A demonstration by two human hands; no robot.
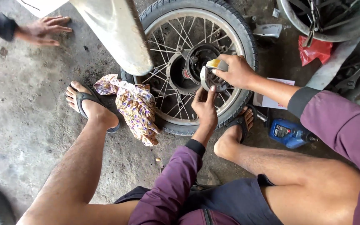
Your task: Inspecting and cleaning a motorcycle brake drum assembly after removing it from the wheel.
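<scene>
Wheel: a spoked wheel point(196, 62) with its tyre lies flat on the concrete floor point(26, 125), hub side facing up, axle line pointing up toward the camera.
Brake plate: a round dark plate point(210, 79) sits over the hub, tilted, its face turned toward the person; both hands are on it.
Left hand: the left hand point(205, 107) reaches up from below, fingertips pinching the plate's lower edge.
Right hand: the right hand point(237, 71) comes in from the right, closed on the plate's top edge together with a small yellow-and-grey piece point(215, 63).
Edges: a pale fender point(117, 33) overlaps the wheel's upper left; a floral rag point(136, 106) touches the tyre's left side; the person's feet in sandals bracket the wheel's near side.
Open room: bare floor spreads left of the rag.
Containers: a blue bottle point(290, 133) lies right of the right foot; contents cannot be told. A red bag point(315, 50) lies near the top right.
Other person: another hand point(42, 30) rests spread on the floor at top left.
</scene>
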